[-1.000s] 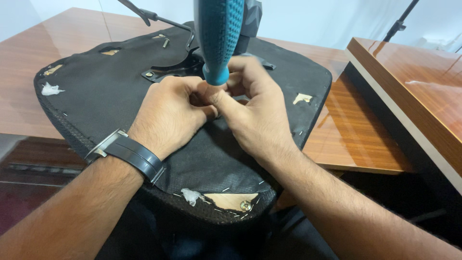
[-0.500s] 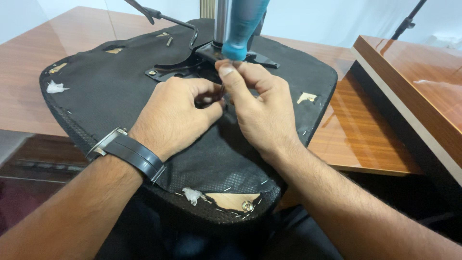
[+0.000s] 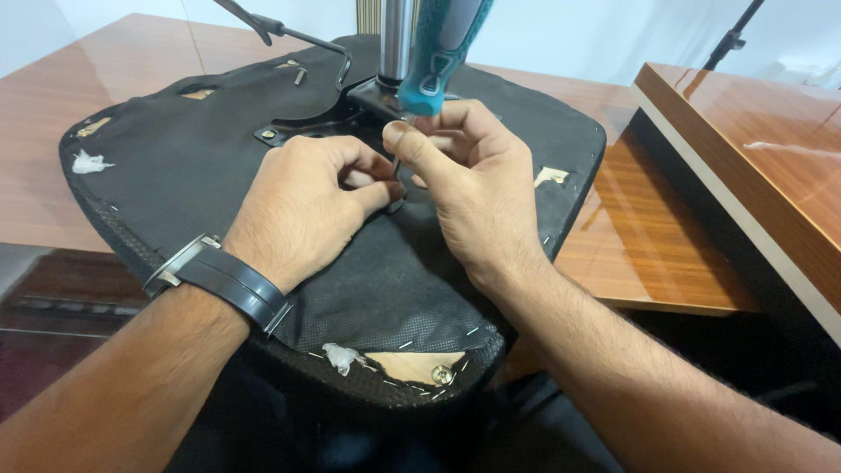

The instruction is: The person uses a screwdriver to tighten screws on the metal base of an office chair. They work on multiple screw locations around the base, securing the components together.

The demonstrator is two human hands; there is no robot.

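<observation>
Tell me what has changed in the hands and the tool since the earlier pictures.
The teal screwdriver has tilted from nearly upright to leaning right, and its handle stands higher in the view. The right hand has drawn back a little, with the thumb now raised near the handle's lower end. The left hand remains beside the tool's thin shaft, on the upturned black chair seat, which lies on the wooden table as before.

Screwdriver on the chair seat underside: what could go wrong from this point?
The right hand grips the teal screwdriver low, near its shaft, so the tip may slip off whatever it bears on. The left hand has fingers right beside that tip; a slip might jab them. The upturned seat overhangs the table edge toward the person, so hard pressing could tip or shift it.
</observation>
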